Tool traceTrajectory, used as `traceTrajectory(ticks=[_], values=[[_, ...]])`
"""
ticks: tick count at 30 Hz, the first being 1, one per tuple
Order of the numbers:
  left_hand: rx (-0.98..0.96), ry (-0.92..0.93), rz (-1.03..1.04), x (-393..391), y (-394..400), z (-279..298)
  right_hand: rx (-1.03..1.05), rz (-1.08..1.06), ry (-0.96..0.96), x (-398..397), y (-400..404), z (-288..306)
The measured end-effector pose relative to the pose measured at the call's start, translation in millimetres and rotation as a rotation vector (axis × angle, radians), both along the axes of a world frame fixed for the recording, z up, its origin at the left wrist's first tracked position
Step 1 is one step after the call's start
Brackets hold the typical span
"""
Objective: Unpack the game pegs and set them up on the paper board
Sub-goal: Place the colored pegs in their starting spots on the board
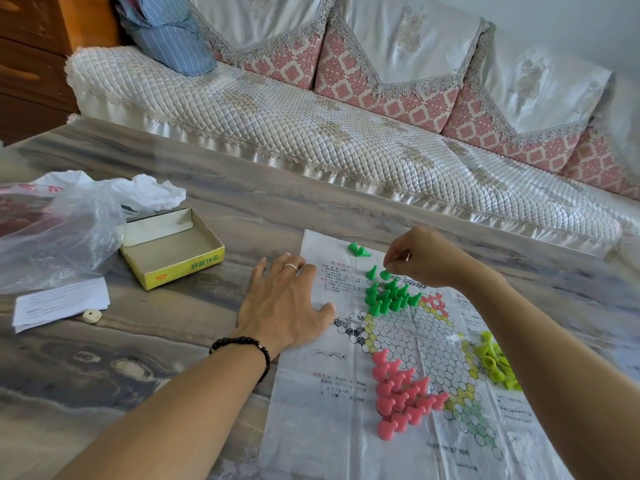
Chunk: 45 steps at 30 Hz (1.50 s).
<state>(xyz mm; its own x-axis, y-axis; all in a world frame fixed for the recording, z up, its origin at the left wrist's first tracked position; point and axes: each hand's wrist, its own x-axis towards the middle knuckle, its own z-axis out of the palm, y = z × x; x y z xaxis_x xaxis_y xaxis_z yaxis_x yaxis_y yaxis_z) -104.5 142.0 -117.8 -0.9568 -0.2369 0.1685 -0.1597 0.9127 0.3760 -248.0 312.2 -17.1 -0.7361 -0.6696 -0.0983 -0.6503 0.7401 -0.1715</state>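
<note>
The paper board (349, 427) lies on the marbled table, printed with a star of circles. Several green pegs (391, 297) stand in its far point, and two more green pegs (358, 250) lie loose beyond them. My right hand (420, 258) pinches one green peg (385, 274) at the tip of that group. My left hand (282, 306), with a ring and a bead bracelet, rests flat on the board's left edge. Several pink pegs (401, 396) stand in the near-left point. Yellow-green pegs (493, 362) lie in a heap at the right, partly behind my right forearm.
An open yellow box (173, 249) sits left of the board, empty inside. A crumpled clear plastic bag (65, 223) lies further left. A folded paper leaflet (59, 303) and a small white disc (91, 315) lie near it. A sofa (311, 133) runs behind the table.
</note>
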Motion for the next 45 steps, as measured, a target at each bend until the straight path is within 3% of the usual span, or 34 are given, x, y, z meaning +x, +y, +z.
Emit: traceTrajectory(ticks=[19,30,45], values=[[0.000,-0.005,0.001,0,0,0,0.048,0.008,-0.029,-6,3,-19],[0.000,0.010,0.000,-1,-1,-2,-0.127,-0.025,0.079,-31,-17,-19],[0.000,0.015,-0.005,-2,-1,-4,0.027,-0.063,0.043,-49,-40,-38]])
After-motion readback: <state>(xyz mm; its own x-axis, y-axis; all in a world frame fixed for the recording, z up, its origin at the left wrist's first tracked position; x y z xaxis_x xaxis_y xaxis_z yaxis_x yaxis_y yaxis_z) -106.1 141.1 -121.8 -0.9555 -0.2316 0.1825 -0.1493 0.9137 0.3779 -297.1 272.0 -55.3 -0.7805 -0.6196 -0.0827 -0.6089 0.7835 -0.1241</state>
